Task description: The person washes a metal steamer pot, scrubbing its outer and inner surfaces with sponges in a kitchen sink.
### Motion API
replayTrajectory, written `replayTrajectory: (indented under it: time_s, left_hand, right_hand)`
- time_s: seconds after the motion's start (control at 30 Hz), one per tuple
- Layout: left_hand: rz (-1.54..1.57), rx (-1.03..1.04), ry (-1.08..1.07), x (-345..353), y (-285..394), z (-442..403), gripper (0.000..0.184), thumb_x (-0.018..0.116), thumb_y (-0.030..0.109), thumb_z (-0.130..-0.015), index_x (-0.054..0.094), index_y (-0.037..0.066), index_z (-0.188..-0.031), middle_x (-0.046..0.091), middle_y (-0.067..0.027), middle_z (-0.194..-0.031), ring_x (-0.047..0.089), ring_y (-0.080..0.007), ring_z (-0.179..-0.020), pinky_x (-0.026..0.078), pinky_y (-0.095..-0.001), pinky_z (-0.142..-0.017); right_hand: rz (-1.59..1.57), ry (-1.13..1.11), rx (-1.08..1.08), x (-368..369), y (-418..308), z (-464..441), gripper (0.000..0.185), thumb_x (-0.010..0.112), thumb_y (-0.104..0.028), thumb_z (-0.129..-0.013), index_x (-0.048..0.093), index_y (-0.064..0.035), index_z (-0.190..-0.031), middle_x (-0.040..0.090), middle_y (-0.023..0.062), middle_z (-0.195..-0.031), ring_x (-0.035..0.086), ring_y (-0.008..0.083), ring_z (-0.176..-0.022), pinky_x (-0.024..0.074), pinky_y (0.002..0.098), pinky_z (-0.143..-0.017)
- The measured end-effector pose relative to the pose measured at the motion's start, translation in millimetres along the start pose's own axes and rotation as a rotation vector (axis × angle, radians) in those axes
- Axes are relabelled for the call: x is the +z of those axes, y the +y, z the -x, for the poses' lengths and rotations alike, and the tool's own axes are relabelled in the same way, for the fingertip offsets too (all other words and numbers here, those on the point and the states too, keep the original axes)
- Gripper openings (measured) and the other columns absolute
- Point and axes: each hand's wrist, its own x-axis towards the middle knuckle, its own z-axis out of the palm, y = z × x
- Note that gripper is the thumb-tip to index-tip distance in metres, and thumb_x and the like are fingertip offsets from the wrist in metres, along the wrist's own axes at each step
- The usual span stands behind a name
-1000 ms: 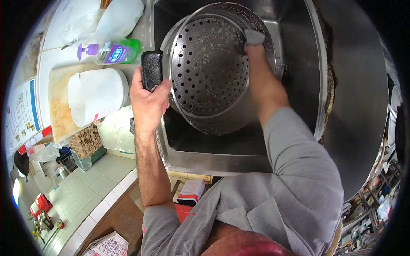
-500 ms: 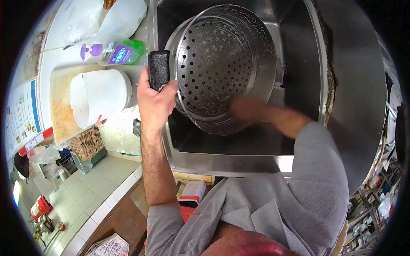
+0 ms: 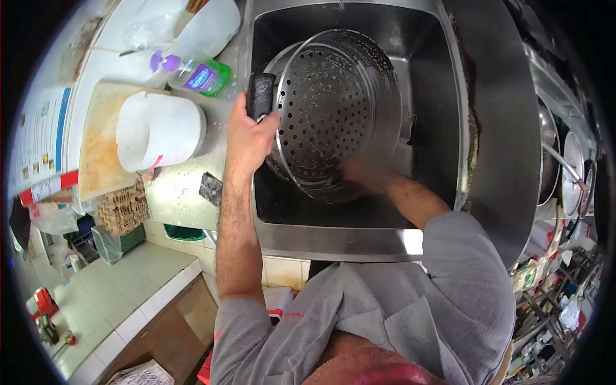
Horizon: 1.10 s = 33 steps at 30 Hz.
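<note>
A metal steamer pot [image 3: 324, 106] with a perforated bottom lies tilted in the sink [image 3: 431, 83], its open side facing me. Whitish suds or droplets cover its inside. My left hand [image 3: 250, 141] is closed round the pot's black handle [image 3: 261, 91] at the left rim. Smeared by motion, my right hand [image 3: 364, 172] is at the lower right inside of the pot. Its fingers, and anything in them, cannot be made out.
Left of the sink stand a green soap bottle [image 3: 206, 77] with a purple pump and a cut white plastic container [image 3: 157, 131]. A cutting board [image 3: 96, 144] lies beside that container. Pans [image 3: 571, 170] hang at the far right.
The view has shifted, so the sink and pot appear at a different place in it. My right hand is still blurred in the pot, and my left hand keeps hold of the handle.
</note>
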Motion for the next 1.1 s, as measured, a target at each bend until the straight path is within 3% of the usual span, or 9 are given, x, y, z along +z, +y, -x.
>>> replayTrajectory:
  time_s: [0.13,0.2,0.33,0.5,0.57,0.63,0.8,1.0,1.1]
  left_hand:
    - [-0.105,-0.012,0.006,-4,2,2,0.044,0.066,0.011,-0.077,0.045,-0.001,-0.114,0.059,-0.0068,-0.073,0.055,-0.0138,-0.054,0.045,-0.0276,-0.049]
    - [-0.266,0.388,0.136,-5,-21,-4,0.061,0.071,0.018,-0.073,0.042,0.000,-0.123,0.057,-0.0170,-0.104,0.057,-0.0246,-0.094,0.045,-0.0373,-0.082]
    - [-0.473,0.673,0.220,-26,-5,38,0.083,0.076,0.027,-0.070,0.031,0.006,-0.136,0.030,-0.0190,-0.138,0.029,-0.0329,-0.128,0.027,-0.0419,-0.105]
    - [0.102,0.549,0.025,-71,-10,74,0.074,0.073,0.022,-0.075,0.033,0.006,-0.135,0.044,-0.0132,-0.131,0.042,-0.0226,-0.122,0.039,-0.0391,-0.097]
    - [0.532,0.193,0.020,-106,-19,84,0.051,0.070,0.013,-0.078,0.046,0.004,-0.123,0.058,-0.0097,-0.113,0.057,-0.0164,-0.102,0.050,-0.0335,-0.082]
    - [0.828,0.374,0.233,-132,-34,87,0.025,0.064,0.009,-0.082,0.055,0.004,-0.105,0.065,-0.0032,-0.088,0.062,-0.0097,-0.074,0.050,-0.0234,-0.064]
    - [0.637,0.049,0.546,-217,-114,92,0.024,0.064,0.004,-0.081,0.054,0.000,-0.102,0.059,-0.0068,-0.079,0.059,-0.0137,-0.067,0.049,-0.0266,-0.059]
    - [-0.314,0.012,0.944,-229,-162,101,0.060,0.072,0.016,-0.072,0.043,-0.006,-0.120,0.051,-0.0180,-0.108,0.052,-0.0300,-0.100,0.043,-0.0378,-0.086]
    - [-0.372,0.130,0.746,-209,-159,106,0.061,0.072,0.019,-0.071,0.044,-0.002,-0.120,0.043,-0.0185,-0.116,0.040,-0.0358,-0.111,0.033,-0.0423,-0.095]
  right_hand:
    - [-0.226,0.516,-0.239,1,16,-23,0.029,0.065,-0.022,-0.075,0.064,-0.0052,-0.099,0.063,0.0145,-0.098,0.061,0.0303,-0.092,0.0471,0.0398,-0.079]
    - [-0.479,0.630,-0.206,-28,38,-41,0.039,0.069,-0.022,-0.073,0.060,-0.0008,-0.104,0.063,0.0143,-0.099,0.061,0.0258,-0.092,0.0452,0.0339,-0.082]
    - [-0.207,0.816,-0.292,-118,-69,70,0.037,0.071,-0.014,-0.072,0.059,0.0029,-0.102,0.062,0.0139,-0.096,0.059,0.0249,-0.090,0.0445,0.0332,-0.080]
    - [-0.028,0.705,-0.523,-150,-202,75,0.033,0.071,-0.011,-0.071,0.058,0.0004,-0.099,0.057,0.0107,-0.090,0.055,0.0208,-0.085,0.0432,0.0317,-0.077]
    - [0.079,0.586,-0.749,-159,-245,47,0.038,0.073,-0.015,-0.069,0.056,-0.0013,-0.101,0.056,0.0103,-0.088,0.054,0.0217,-0.083,0.0428,0.0320,-0.075]
    - [0.100,0.623,-0.787,-174,-285,19,0.044,0.076,-0.021,-0.066,0.054,-0.0028,-0.101,0.055,0.0112,-0.085,0.053,0.0239,-0.081,0.0427,0.0343,-0.073]
    - [0.364,0.915,-0.877,-224,-362,-82,0.035,0.063,-0.018,-0.075,0.054,-0.0034,-0.105,0.056,0.0088,-0.090,0.053,0.0222,-0.078,0.0444,0.0337,-0.073]
    - [0.877,0.287,-0.310,-202,-348,-192,0.045,0.062,-0.010,-0.068,0.057,-0.0118,-0.112,0.061,0.0097,-0.104,0.057,0.0273,-0.095,0.0464,0.0406,-0.081]
    - [0.714,-0.215,-0.143,-209,-358,-198,0.053,0.060,-0.009,-0.065,0.057,-0.0167,-0.117,0.062,0.0079,-0.107,0.057,0.0253,-0.099,0.0467,0.0406,-0.082]
